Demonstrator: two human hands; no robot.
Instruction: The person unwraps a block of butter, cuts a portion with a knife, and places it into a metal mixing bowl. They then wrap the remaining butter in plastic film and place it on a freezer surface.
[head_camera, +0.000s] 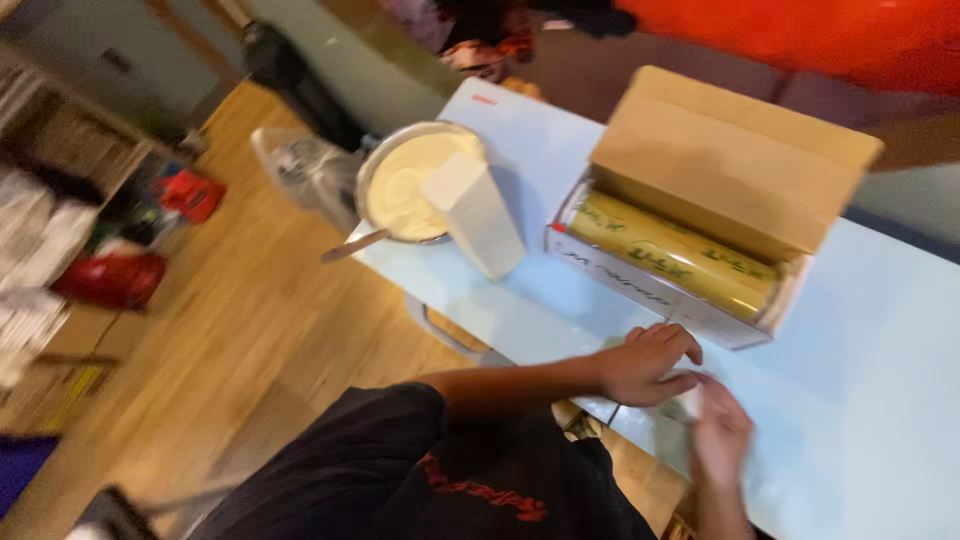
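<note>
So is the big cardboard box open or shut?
Open. The cardboard box has its lid flipped up, and the yellowish roll inside shows.

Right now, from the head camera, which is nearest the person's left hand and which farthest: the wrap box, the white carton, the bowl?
From the left hand:
1. Wrap box, open, just beyond the fingers.
2. White carton, further left on the table.
3. Bowl of pale batter, behind the carton at the table's far left end.

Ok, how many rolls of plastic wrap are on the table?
1: a yellowish roll of plastic wrap lying inside the open cardboard dispenser box on the pale blue table, beyond both hands. Others may be hidden out of frame.
</note>
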